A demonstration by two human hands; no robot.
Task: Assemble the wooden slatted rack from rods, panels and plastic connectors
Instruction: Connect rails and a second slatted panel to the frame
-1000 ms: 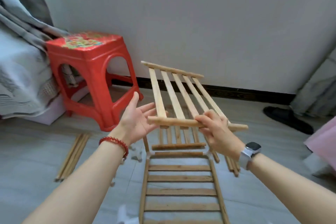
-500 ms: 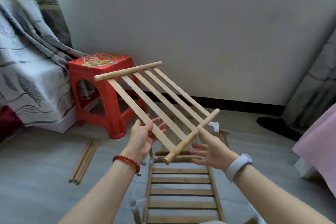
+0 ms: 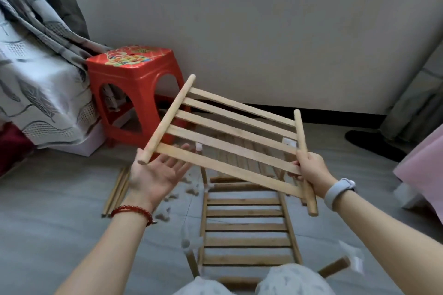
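Observation:
I hold a wooden slatted panel (image 3: 230,136) in the air, its slats running left to right between two round end rods. My right hand (image 3: 310,170) grips the right end rod near its lower part. My left hand (image 3: 157,173) lies palm up with straight fingers under the near end of the left rod. On the floor beneath lies a second slatted panel (image 3: 244,225) with white plastic connectors (image 3: 191,243) at its corners. A bundle of loose rods (image 3: 117,193) lies on the floor to the left.
A red plastic stool (image 3: 134,93) stands at the left by the wall, beside grey patterned curtain fabric (image 3: 36,84). Small white connectors (image 3: 189,190) are scattered on the grey floor. A dark slipper (image 3: 369,143) lies at the right, near pink fabric (image 3: 422,165).
The held panel has turned clockwise, so its slats now run sideways. My right hand has closed on the right end rod; my left hand has opened palm up under the left rod.

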